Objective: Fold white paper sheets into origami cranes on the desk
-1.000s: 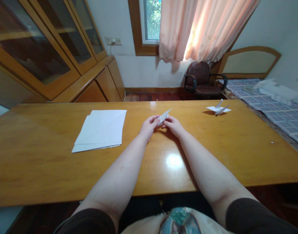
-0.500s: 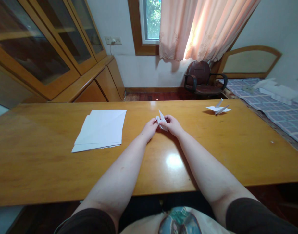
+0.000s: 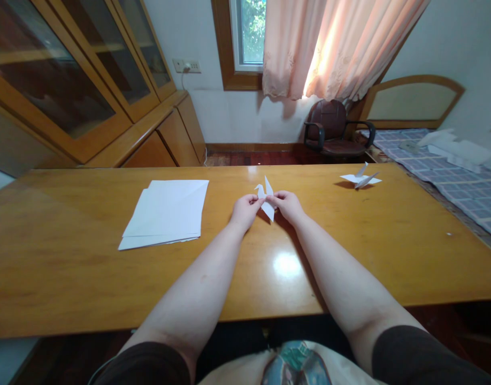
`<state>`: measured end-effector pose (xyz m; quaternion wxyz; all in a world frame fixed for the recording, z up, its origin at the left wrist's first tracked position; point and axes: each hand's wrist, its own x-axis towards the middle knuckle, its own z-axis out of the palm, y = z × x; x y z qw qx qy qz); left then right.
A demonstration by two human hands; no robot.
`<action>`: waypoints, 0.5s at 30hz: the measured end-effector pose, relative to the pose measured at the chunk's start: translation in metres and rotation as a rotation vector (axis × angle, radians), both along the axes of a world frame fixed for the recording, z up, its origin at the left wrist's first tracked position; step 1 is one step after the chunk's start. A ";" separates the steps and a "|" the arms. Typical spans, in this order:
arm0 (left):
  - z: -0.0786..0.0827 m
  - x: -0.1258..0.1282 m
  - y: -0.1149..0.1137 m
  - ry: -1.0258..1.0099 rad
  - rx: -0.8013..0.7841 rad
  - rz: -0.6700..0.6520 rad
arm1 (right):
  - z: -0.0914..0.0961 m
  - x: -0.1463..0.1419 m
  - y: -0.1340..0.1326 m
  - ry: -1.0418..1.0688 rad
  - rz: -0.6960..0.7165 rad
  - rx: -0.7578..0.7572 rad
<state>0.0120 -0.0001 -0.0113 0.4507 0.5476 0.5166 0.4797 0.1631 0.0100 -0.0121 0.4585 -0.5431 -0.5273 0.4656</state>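
Now the left hand (image 3: pixel 244 210) and right hand (image 3: pixel 288 207) pinch what looks like a paper crane (image 3: pixel 268 206).

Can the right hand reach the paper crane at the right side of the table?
Probably yes: nothing stands between the right hand and that paper crane, but it now pinches another crane.

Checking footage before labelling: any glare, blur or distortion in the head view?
Head view: bright glare on the wooden table; sunlight blooms through the peach curtain; wide-angle distortion makes the glass-fronted cabinet lean; the paper crane between the left hand and right hand shows no obvious blur.
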 end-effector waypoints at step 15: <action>-0.002 -0.005 0.004 0.080 0.017 -0.013 | -0.001 0.003 0.000 0.074 -0.005 0.075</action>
